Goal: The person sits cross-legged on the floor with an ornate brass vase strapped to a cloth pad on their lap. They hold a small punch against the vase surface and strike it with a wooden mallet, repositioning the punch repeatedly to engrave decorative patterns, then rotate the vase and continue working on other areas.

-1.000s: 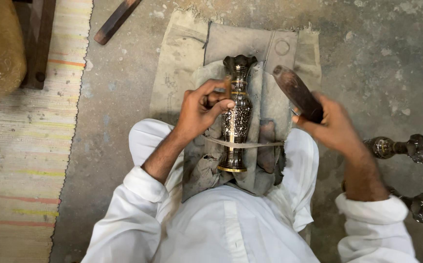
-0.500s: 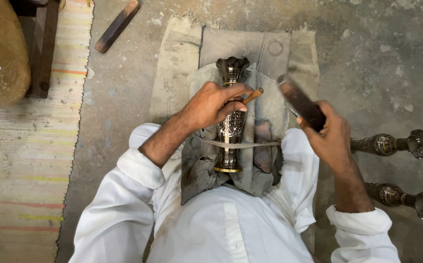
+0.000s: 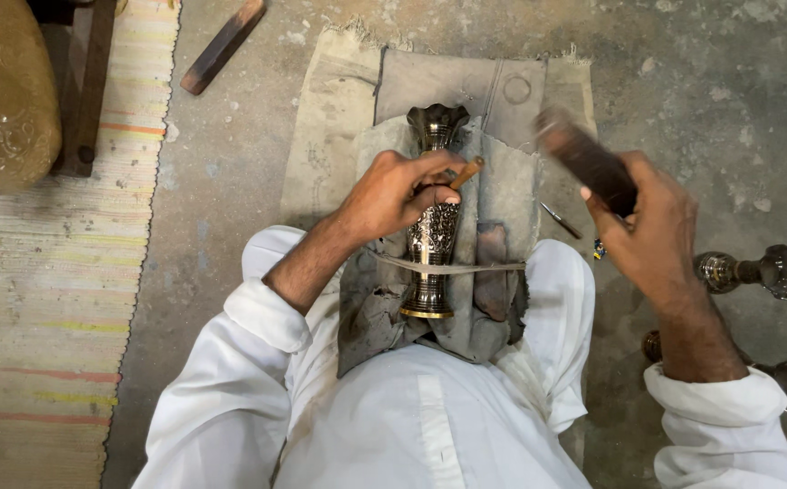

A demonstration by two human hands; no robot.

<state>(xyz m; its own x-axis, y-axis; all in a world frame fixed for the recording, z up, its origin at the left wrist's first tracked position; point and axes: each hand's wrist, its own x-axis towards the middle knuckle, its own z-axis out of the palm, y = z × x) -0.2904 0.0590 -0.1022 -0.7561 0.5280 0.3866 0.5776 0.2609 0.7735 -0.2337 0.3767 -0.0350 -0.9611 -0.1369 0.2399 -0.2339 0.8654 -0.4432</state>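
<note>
I sit on the concrete floor (image 3: 230, 181) with a grey cloth (image 3: 493, 226) over my knees. At centre, a metal vase (image 3: 432, 237) lies strapped in my lap, its body already patterned. My right hand (image 3: 647, 226), at 2 o'clock, grips a raised wooden mallet (image 3: 583, 158). My left hand (image 3: 398, 190) pinches a small chisel (image 3: 466, 172) against the vase's neck, which looks unfinished.

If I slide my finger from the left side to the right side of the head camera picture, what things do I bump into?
Striped woven mat → flat wooden bar on the floor → left hand holding a small chisel → engraved metal vase → right hand gripping a dark wooden mallet → two more metal vases lying on the floor.
</note>
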